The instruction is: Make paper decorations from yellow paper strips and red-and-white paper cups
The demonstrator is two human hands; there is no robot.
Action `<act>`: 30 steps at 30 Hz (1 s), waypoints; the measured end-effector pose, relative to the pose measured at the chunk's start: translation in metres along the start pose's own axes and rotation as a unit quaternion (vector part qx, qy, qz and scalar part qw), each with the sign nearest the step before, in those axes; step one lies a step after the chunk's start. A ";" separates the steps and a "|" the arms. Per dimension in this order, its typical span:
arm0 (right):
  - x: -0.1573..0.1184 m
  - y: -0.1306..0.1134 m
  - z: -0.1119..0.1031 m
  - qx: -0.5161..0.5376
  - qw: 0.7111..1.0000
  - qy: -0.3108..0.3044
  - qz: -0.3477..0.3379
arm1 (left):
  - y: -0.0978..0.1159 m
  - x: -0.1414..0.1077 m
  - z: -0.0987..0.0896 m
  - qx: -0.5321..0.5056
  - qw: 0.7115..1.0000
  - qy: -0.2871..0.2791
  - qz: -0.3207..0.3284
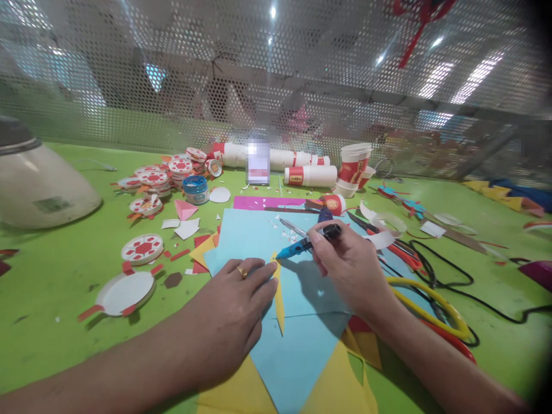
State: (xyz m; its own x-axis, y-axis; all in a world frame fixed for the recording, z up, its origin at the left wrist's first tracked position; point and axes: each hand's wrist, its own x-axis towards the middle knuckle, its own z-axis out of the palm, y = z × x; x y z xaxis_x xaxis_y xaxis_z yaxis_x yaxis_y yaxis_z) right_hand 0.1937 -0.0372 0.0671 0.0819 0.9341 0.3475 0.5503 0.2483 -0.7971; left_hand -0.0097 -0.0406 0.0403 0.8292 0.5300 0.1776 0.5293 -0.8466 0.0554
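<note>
My right hand [347, 267] grips a blue marker [297, 248] with a black rear end. Its tip touches, or is just above, the upper end of a narrow yellow paper strip [279, 299]. My left hand [230, 313], with a ring on one finger, lies flat on light blue paper [250, 236], fingers stretched out. Its fingertips rest at the strip's left edge. The strip tapers to a point toward me. Behind the marker, a slim silvery pen-like tool [292, 226] lies on the paper among tiny paper scraps.
Paper-cup turtle shapes [150, 177] and an open blue jar [195, 190] stand at the left. Stacked paper cups [354, 164] are at the back. Scissors with yellow handles [435, 296] and black cable [457, 282] lie right. A pale, rounded object [43, 184] stands far left.
</note>
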 end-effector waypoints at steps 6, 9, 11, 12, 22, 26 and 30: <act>0.000 -0.001 -0.001 -0.036 0.999 -0.015 -0.006 | 0.001 0.001 -0.001 0.004 1.000 -0.006 -0.003; -0.002 -0.002 -0.001 -0.043 0.999 -0.024 -0.017 | 0.001 0.001 -0.002 0.005 1.000 -0.008 -0.002; -0.002 -0.002 0.000 -0.042 0.999 -0.023 -0.022 | 0.001 0.001 -0.002 0.002 1.000 -0.007 -0.001; -0.002 -0.003 0.000 -0.041 0.999 -0.020 -0.023 | 0.001 0.001 -0.002 0.001 1.000 -0.006 -0.001; 0.003 0.002 0.001 -0.022 0.999 -0.003 -0.038 | 0.002 0.002 -0.001 0.000 1.000 0.009 0.001; 0.003 -0.009 -0.005 0.005 0.997 0.057 -0.051 | 0.001 0.001 -0.001 -0.007 1.000 0.011 0.003; 0.000 -0.019 -0.012 0.001 0.989 0.129 -0.066 | 0.001 0.001 -0.001 -0.006 1.000 0.007 0.005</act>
State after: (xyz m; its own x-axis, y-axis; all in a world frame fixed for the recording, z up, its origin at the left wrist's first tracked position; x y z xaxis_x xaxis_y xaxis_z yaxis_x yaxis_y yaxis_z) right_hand 0.1934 -0.0454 0.0886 0.2195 0.7970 0.5627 0.5692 0.3638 -0.7373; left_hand -0.0086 -0.0413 0.0410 0.8315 0.5216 0.1913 0.5193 -0.8520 0.0657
